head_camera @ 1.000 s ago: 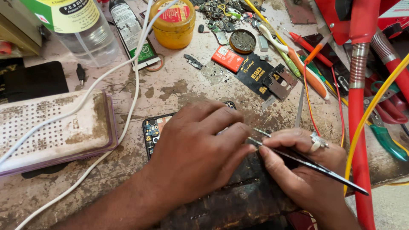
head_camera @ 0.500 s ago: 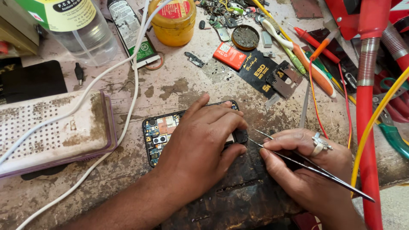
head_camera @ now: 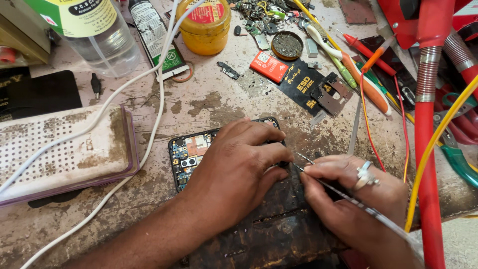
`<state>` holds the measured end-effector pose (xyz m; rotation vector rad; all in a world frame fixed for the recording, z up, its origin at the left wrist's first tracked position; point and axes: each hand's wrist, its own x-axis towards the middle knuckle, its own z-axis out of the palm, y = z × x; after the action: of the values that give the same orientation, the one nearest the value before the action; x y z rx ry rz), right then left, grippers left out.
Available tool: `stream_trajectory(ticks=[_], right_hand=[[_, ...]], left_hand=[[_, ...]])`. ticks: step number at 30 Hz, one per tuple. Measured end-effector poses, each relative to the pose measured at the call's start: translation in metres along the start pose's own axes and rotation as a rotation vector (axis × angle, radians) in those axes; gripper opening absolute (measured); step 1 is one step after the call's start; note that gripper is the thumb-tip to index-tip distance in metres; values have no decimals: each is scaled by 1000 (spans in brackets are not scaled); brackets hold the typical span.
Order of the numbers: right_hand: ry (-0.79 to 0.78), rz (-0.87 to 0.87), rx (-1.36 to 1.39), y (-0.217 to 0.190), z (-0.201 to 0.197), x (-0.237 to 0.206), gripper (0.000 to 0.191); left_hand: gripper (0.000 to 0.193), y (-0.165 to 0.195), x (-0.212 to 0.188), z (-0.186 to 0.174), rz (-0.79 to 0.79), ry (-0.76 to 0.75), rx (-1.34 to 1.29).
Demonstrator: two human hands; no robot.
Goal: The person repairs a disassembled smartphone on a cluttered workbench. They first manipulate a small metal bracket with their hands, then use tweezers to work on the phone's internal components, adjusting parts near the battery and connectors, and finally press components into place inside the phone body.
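- An opened phone (head_camera: pixel 191 157), its circuit board and camera parts exposed, is seen lying near the middle of the stained surface (head_camera: pixel 219 107), its lower end resting on a dark, worn block (head_camera: pixel 269 234).
- The phone is pressed flat by the left hand (head_camera: pixel 239 172); the palm is laid over its middle and the fingers are spread toward its right edge, so no closed grip is formed around it.
- Thin metal tweezers (head_camera: pixel 348 199) are pinched in the right hand (head_camera: pixel 353 204) between thumb and fingers; the grip is narrow and closed on the tool.
- The tweezer tips are pointed at the phone's right edge, just beside the left fingertips (head_camera: pixel 279 159); whether the tips touch anything cannot be told.
- A ring (head_camera: pixel 366 174) is worn on the right hand.
- To the left of the phone, a white perforated case (head_camera: pixel 59 152) with a purple rim is seen, crossed by white cables (head_camera: pixel 149 124).
- At the far edge, a clear bottle (head_camera: pixel 94 30) and a yellow jar (head_camera: pixel 204 27) are stood upright.
- Beyond the hands, an orange card (head_camera: pixel 269 66), a black packet (head_camera: pixel 303 84) and an orange-handled tool (head_camera: pixel 366 82) are laid.
- On the right, a red hose (head_camera: pixel 427 124) and a yellow wire (head_camera: pixel 438 144) are seen running past the right hand.
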<state>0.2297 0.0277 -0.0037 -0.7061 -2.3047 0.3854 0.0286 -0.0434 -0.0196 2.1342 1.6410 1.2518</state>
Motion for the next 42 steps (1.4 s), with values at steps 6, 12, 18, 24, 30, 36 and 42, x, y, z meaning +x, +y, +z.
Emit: stream_trajectory(ticks=[6, 12, 18, 24, 30, 36, 42], right_hand=[[-89, -185, -141, -10, -7, -2, 19], [-24, 29, 2, 3, -4, -2, 18], [-18, -22, -16, 7, -3, -3, 17], [-45, -74, -36, 5, -4, 0, 19], [-139, -297, -50, 10, -10, 5, 23], [-197, -369, -73, 14, -13, 7, 28], [-207, -536, -177, 19, -15, 11, 31]], left_hand=[[28, -2, 2, -2, 26, 4, -18], [45, -2, 0, -3, -33, 37, -77], [31, -3, 0, -2, -21, -29, -26], [26, -5, 1, -2, 33, -24, -40], [26, -6, 0, -2, 33, -32, -31], [27, -8, 1, -2, 48, -39, -45], [26, -9, 2, 0, 27, -43, -47]])
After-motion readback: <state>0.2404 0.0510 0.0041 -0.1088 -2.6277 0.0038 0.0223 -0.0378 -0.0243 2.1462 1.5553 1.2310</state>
